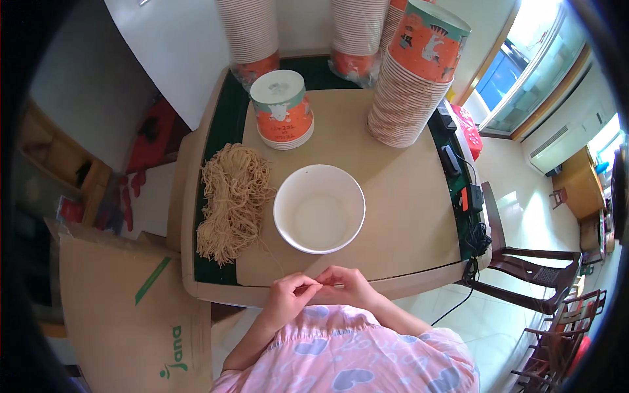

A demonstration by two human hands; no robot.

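At the table's near edge, my left hand [291,296] and my right hand [350,285] meet fingertip to fingertip, both pinched closed. A thin strand of beige string runs from a loose string bundle [234,206] to my left fingers. What lies between my right fingertips is too small to make out. Just beyond my hands a white paper bucket [319,209] stands upright, its open mouth facing up and its inside bare. Behind it, to the left, a short stack of orange and green printed paper buckets [283,118] rests upside down.
A tall leaning stack of upside-down printed buckets [413,78] stands at the back right. Plastic-wrapped bucket stacks [249,33] line the far edge. Black cables and power strips [468,196] lie along the right edge. A cardboard box [131,308] is at the left, a dark chair [537,275] at the right.
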